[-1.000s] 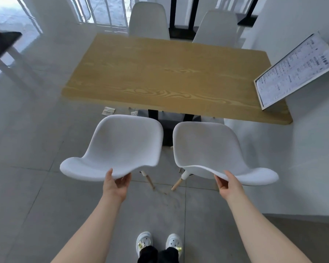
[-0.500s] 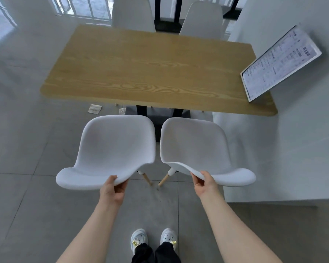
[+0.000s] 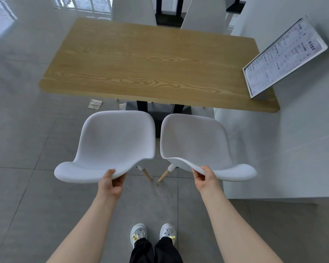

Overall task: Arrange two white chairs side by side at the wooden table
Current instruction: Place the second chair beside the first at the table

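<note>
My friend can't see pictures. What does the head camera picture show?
Two hands, left and right, each grip the back of a white chair, left chair and right chair, side by side facing a wooden table.

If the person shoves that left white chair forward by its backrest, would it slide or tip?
The left chair likely feels light: the left hand holds it by a few fingers. Its thin splayed leg on smooth floor tile suggests sliding. Pushed high on the backrest, it might tilt forward.

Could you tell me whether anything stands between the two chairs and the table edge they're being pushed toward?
Nothing visible does: bare floor lies between both chairs and the table, each held by a hand.
</note>
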Motion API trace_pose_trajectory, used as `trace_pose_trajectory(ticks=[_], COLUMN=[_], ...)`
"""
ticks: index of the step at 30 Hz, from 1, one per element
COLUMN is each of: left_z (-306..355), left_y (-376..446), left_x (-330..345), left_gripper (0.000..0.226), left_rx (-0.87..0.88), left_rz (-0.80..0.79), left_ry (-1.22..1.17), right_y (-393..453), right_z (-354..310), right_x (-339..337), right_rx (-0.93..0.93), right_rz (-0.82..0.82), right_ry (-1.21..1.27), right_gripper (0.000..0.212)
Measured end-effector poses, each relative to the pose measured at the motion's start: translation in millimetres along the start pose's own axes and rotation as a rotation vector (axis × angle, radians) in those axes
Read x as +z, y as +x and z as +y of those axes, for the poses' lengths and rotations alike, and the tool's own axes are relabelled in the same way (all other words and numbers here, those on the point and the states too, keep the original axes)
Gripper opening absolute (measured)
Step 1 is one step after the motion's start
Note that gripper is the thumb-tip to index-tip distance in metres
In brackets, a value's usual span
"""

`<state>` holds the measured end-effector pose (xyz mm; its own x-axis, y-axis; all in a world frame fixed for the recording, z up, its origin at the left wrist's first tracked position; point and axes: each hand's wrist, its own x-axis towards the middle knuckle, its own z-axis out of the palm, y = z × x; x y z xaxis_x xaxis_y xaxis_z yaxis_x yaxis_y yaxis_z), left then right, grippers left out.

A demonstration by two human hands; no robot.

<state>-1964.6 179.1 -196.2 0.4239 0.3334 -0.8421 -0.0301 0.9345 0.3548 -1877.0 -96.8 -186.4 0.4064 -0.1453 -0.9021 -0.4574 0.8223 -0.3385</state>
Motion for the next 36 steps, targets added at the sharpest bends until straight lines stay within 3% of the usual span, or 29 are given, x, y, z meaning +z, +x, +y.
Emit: trace_pose_trajectory(ticks=[6, 25, 28, 30, 36], left_z=[0, -4, -7, -9, 19], left_y=[4, -7, -18, -28, -63], left_x=[2, -6, -9, -12, -34], left_gripper=[0.015, 0.01, 0.008, 0.013, 0.031], left_rx=[0.006, 0.018, 0.029, 0.018, 0.006], left_rz=[0.02, -0.003, -0.026, -0.026, 0.01], left_ry=[0.015, 0.031, 0.046, 0.133, 0.456], right_y=[0, 1, 0, -3, -27], right_z=[10, 8, 12, 19, 75], right_x=[-24, -13, -25, -30, -4], right_rx=[-0.01, -0.032, -0.024, -0.008, 0.133], right_rz=[-0.002, -0.039, -0.068, -0.117, -0.236], right_ry=[0.009, -0.026, -0.021, -0.025, -0.128], right_gripper=[0.008, 0.006, 0.02, 0.027, 0.017])
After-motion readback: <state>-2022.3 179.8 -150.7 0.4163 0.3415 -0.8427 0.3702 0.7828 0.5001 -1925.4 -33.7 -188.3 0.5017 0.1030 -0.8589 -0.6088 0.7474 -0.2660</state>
